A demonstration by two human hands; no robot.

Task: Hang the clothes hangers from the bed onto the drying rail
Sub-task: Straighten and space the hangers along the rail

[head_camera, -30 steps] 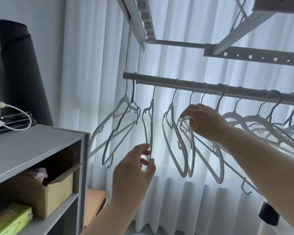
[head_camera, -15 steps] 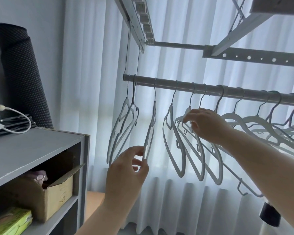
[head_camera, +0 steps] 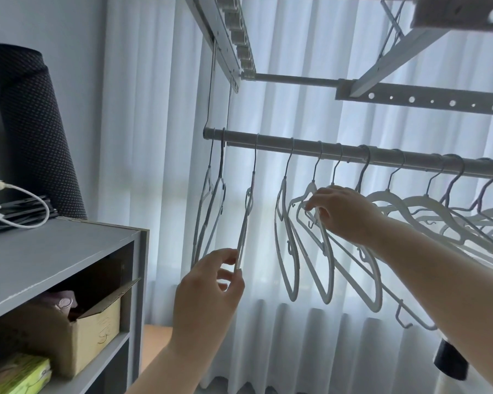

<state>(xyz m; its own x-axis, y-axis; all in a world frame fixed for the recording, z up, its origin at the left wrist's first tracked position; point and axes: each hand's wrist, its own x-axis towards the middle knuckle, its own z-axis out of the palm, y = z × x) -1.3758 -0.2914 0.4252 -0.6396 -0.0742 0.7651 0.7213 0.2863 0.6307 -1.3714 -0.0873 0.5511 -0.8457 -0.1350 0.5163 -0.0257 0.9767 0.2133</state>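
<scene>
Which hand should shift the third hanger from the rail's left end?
Left. The left hand pinches that hanger's bottom edge; the right hand grips other hangers farther right along the rail.

Drying rail [head_camera: 353,156]: hangers [head_camera: 390,198] overlap thickly toward the right, leaving no slot, while clear gaps flank the lone hanger [head_camera: 246,217] near the left end; grey shelf unit [head_camera: 54,251] walls off the left, rack frame [head_camera: 427,99] sits above.
</scene>
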